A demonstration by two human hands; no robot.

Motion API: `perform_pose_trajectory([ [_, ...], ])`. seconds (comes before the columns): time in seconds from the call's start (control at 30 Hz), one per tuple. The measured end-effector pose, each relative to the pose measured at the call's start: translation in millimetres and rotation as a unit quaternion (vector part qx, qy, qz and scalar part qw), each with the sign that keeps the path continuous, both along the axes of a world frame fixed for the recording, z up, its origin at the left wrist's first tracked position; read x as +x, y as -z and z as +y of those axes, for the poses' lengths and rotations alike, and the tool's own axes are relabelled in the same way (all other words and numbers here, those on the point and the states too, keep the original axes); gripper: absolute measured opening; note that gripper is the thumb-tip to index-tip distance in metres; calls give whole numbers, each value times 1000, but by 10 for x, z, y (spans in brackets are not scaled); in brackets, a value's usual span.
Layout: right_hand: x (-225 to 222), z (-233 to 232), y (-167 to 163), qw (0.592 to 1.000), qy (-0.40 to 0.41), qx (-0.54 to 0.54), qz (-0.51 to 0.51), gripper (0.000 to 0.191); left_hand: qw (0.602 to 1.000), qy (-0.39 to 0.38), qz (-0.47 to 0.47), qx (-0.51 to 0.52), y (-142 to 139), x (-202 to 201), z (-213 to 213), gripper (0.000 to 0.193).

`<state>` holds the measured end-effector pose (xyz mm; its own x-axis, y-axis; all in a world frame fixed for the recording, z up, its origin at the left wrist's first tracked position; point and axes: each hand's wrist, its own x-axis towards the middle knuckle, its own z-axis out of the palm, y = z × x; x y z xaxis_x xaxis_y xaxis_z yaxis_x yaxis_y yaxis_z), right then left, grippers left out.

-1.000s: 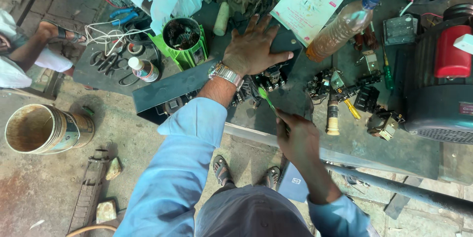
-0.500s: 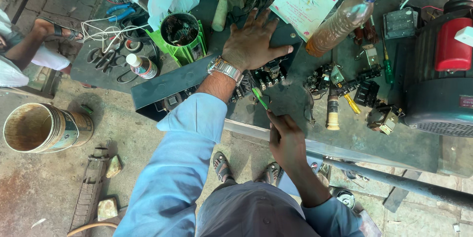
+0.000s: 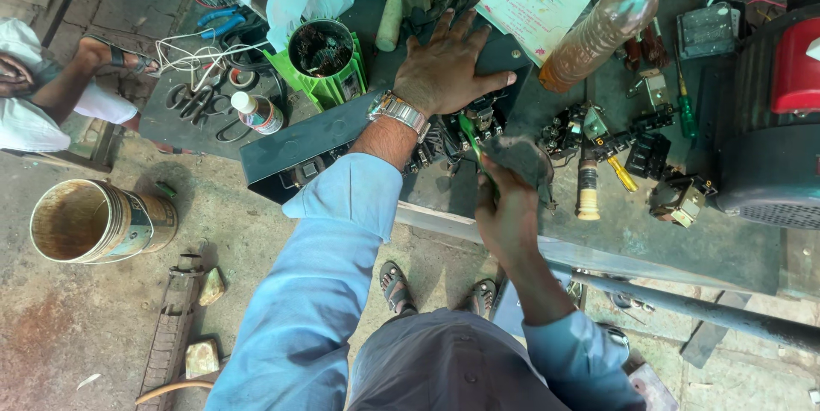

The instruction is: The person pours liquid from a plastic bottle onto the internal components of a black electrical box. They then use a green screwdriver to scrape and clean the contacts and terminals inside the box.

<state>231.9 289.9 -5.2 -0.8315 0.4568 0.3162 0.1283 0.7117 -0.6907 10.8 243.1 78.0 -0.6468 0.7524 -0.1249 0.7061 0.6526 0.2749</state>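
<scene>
While the right hand (image 3: 506, 214) pinches a grey rag (image 3: 519, 160) together with a green-handled screwdriver (image 3: 470, 132), the left hand (image 3: 446, 67) lies flat, fingers spread, on a long dark metal casing (image 3: 299, 150) at the near edge of the workbench (image 3: 649, 231). Black switch parts (image 3: 478, 120) sit just beside the rag. Farther left stands a green motor housing (image 3: 329, 61); to the right lie a brown plastic bottle (image 3: 598, 31) and a red-topped motor (image 3: 769, 120). A rusty bucket (image 3: 90, 221) stands on the floor, left.
</scene>
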Motion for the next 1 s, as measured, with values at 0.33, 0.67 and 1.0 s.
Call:
perform_pose_trajectory([
  [0.33, 299, 166, -188, 987, -3, -147, -62, 32, 1000, 9, -11, -6, -24, -9, -7, 100],
  [0.67, -125, 413, -542, 999, -23, 35, 5, 24, 1000, 4, 18, 19, 72, 55, -6, 84],
  [1.0, -199, 311, -699, 996, -46, 69, 24, 30, 998, -2, 38, 44, 75, 64, -2, 66],
])
